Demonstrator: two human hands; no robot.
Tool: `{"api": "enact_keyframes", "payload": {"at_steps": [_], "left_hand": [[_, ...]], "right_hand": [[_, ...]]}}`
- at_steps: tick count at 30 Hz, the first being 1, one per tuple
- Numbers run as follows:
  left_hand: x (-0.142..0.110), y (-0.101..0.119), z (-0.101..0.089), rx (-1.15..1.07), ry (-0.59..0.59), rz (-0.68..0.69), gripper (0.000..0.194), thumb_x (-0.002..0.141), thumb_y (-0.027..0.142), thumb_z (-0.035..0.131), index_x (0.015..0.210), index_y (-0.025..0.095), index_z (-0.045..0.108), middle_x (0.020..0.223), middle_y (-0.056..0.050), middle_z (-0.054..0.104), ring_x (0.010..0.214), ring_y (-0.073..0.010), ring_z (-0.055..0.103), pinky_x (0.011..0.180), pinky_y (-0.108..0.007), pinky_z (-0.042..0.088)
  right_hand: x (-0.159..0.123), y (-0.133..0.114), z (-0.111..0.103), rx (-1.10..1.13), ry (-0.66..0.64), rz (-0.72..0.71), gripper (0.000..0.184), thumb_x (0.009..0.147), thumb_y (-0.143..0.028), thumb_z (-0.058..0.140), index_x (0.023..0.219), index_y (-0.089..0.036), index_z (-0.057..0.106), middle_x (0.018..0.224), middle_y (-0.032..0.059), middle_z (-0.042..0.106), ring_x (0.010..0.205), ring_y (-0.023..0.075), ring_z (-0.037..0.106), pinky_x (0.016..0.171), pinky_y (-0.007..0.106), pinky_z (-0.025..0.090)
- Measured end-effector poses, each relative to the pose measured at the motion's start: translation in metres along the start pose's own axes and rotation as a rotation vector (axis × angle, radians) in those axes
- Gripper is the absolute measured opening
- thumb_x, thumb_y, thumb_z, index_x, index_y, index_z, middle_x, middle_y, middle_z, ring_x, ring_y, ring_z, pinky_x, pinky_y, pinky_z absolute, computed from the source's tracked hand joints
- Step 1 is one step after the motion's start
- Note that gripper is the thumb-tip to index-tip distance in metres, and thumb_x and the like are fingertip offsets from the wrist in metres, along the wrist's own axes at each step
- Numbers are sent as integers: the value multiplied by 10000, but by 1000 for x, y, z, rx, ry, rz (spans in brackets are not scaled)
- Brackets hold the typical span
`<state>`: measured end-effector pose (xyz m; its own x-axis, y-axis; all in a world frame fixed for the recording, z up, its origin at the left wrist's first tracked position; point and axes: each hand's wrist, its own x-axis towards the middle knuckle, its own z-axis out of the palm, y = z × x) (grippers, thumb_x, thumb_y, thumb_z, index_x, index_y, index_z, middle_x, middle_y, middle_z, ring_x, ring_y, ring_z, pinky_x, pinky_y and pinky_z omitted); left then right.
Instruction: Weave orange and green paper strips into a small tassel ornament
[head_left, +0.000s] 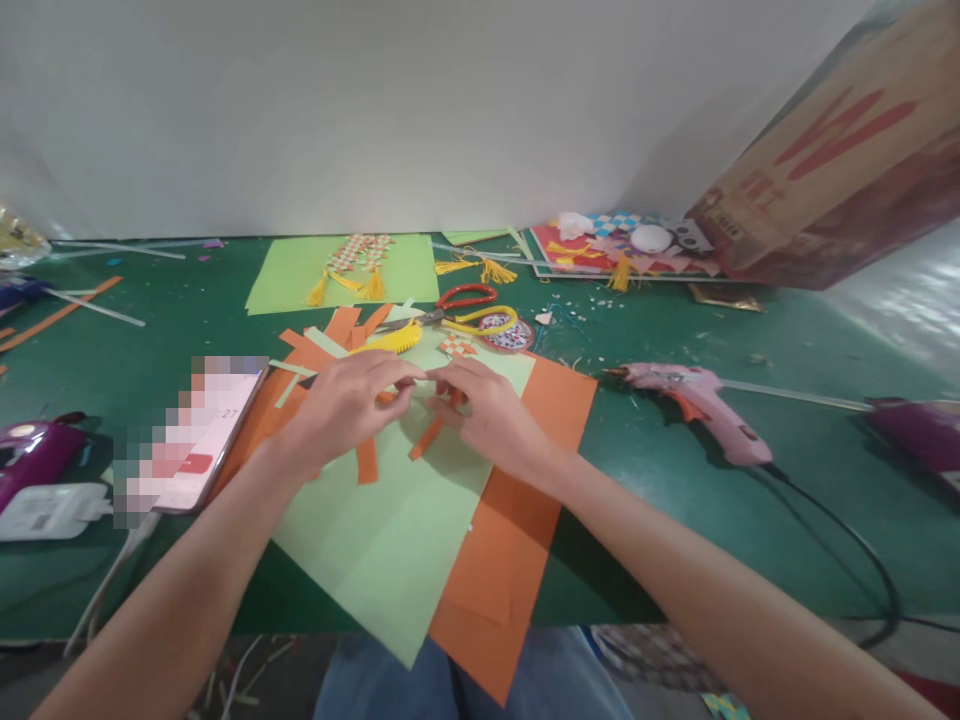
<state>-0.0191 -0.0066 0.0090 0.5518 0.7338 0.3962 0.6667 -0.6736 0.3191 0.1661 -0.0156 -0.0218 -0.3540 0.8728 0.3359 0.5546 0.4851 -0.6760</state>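
Note:
My left hand [360,395] and my right hand [484,405] meet over a light green paper sheet [375,560], their thumbs and fingertips pinched close together. What sits between the fingertips is too small and covered to make out. Orange shows behind the fingers of both hands. Loose orange paper strips lie just below, one [366,462] under my left hand and another [427,438] by my right. A small orange-and-white woven paper piece [456,346] rests just beyond the fingers. Orange paper sheets [525,520] lie partly under the green one.
Scissors [469,318], a yellow cutter [390,340] and a small dish of beads [506,330] lie beyond my hands. On the right is a pink glue gun [697,400] with its cord. A phone [214,430] lies at left. A paper bag [840,150] stands at back right.

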Motion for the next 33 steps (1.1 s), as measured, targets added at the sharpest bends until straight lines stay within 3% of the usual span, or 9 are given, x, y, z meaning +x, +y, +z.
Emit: {"api": "enact_keyframes", "payload": {"at_steps": [5, 9, 18, 21, 25, 30, 33], "left_hand": [[1, 22, 7, -474, 157, -158, 68, 786, 194, 601, 789, 201, 668, 787, -15, 726, 692, -130, 650, 644, -243, 526], [4, 22, 7, -650, 224, -314, 99, 763, 243, 641, 842, 191, 668, 838, -24, 722, 739, -135, 666, 668, -244, 555], [4, 21, 12, -687, 251, -265, 90, 762, 217, 668, 850, 211, 681, 825, -6, 717, 736, -126, 662, 726, -257, 556], [4, 20, 14, -701, 246, -264, 168, 763, 238, 679, 929, 217, 675, 840, -13, 717, 768, -137, 666, 747, -272, 555], [5, 17, 13, -767, 210, -296, 257, 764, 290, 683, 1009, 214, 665, 899, -32, 722, 835, -154, 671, 733, -260, 552], [5, 18, 10, -699, 78, -400, 128, 759, 308, 684, 824, 204, 719, 703, -5, 710, 670, -141, 653, 670, -255, 528], [5, 21, 8, -680, 49, -448, 203, 790, 355, 652, 682, 194, 710, 652, -10, 702, 643, -142, 644, 626, -244, 510]], "right_hand": [[3, -5, -3, 281, -57, 69, 82, 764, -145, 588, 697, -184, 613, 752, 13, 590, 676, 121, 525, 606, 251, 429], [5, -7, -7, 435, -54, 131, 134, 768, -220, 614, 641, -178, 617, 741, 9, 602, 656, 105, 526, 602, 247, 419], [5, -11, -6, 444, -41, 210, 161, 713, -301, 654, 648, -176, 576, 674, -8, 565, 596, 99, 470, 552, 249, 381], [5, -11, -7, 506, -64, 188, 228, 726, -339, 639, 578, -176, 578, 624, -17, 510, 578, 92, 430, 529, 247, 351], [6, -10, -15, 594, -22, 279, 269, 710, -390, 675, 561, -174, 614, 539, -32, 505, 511, 78, 408, 506, 256, 329], [9, -7, -26, 730, 169, 354, 294, 655, -402, 733, 528, -179, 591, 532, -19, 551, 489, 77, 436, 500, 257, 362], [10, -5, -29, 791, 220, 351, 271, 666, -382, 734, 544, -182, 598, 531, -13, 555, 499, 82, 451, 491, 251, 363]]}}
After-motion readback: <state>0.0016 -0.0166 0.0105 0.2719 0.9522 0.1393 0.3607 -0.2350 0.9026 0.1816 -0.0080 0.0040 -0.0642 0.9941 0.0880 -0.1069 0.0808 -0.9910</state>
